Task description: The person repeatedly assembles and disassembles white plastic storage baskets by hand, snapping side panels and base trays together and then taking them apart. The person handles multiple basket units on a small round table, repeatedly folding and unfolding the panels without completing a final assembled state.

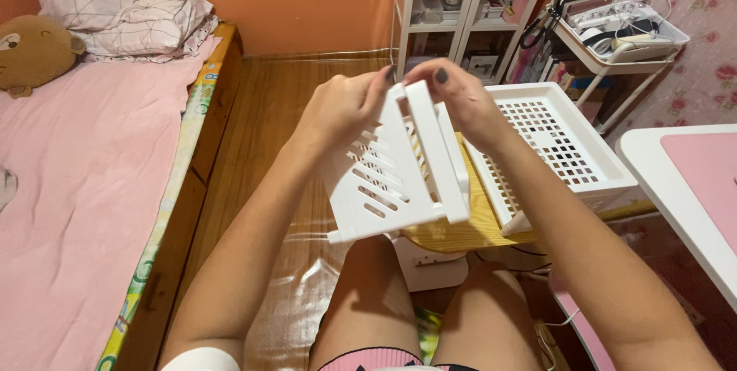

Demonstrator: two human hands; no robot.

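The left hand (343, 107) grips the upper edge of a white slotted plastic panel (384, 179), fingers curled over the top and dark-painted nails showing. The right hand (461, 98) closes on the same top edge just beside it, thumb and fingers pinching the thick white rim. The panel hangs tilted below both hands, its slotted face turned toward the left hand and its solid edge running down under the right hand.

Just beyond the right wrist sits a white perforated basket tray (583, 121), resting on a small round wooden stool top (468, 229) that lies under both hands. Beneath the panel are the person's bare knees.

Farther out past the right hand stands a white rolling cart (614, 60) loaded with cables and devices, and a white shelf unit (453, 25) stands ahead of the fingertips. A white table with a pink mat (706, 167) sits to the right. Well off to the left of the left hand is a bed with a pink sheet (77, 179), a pillow (115, 2) and a brown plush toy (34, 52).
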